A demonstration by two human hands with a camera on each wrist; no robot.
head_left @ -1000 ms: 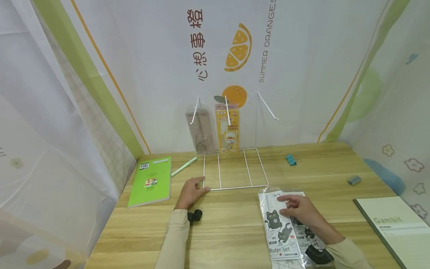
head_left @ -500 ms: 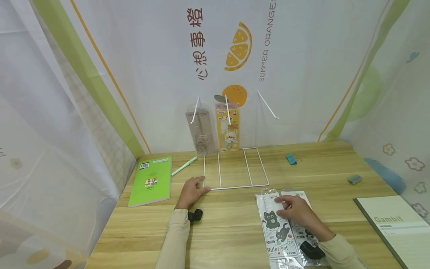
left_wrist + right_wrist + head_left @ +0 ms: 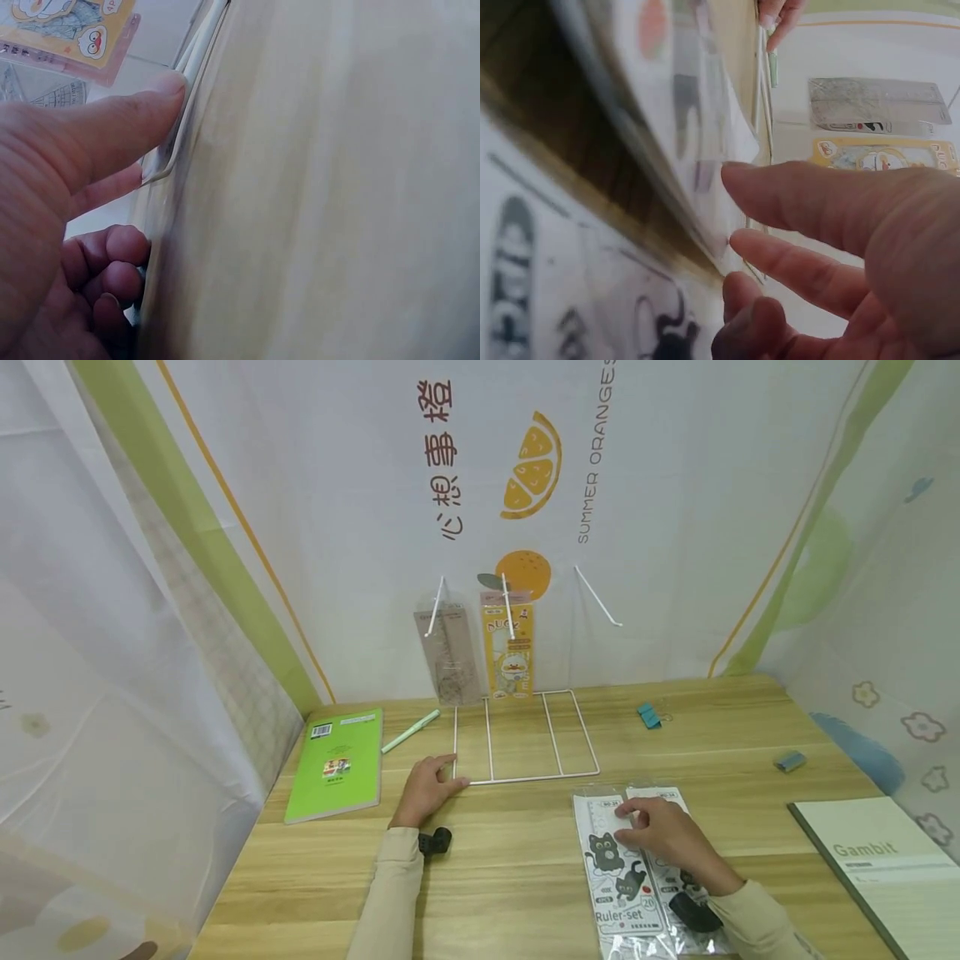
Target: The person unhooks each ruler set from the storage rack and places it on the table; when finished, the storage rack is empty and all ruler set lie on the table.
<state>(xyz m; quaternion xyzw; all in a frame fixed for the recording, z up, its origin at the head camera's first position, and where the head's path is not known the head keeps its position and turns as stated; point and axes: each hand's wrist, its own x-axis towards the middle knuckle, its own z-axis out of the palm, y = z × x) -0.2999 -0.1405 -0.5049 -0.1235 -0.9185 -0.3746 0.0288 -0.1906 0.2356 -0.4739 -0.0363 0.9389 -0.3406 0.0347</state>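
Both hands lie open: left hand (image 3: 426, 789) touches wire rack (image 3: 525, 739) (corner), right hand (image 3: 663, 831) presses ruler packet (image 3: 613, 868).

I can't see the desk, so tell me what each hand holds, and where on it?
The left hand presses the rack's front-left corner. The right hand rests on the ruler packs' top end; grip unclear.
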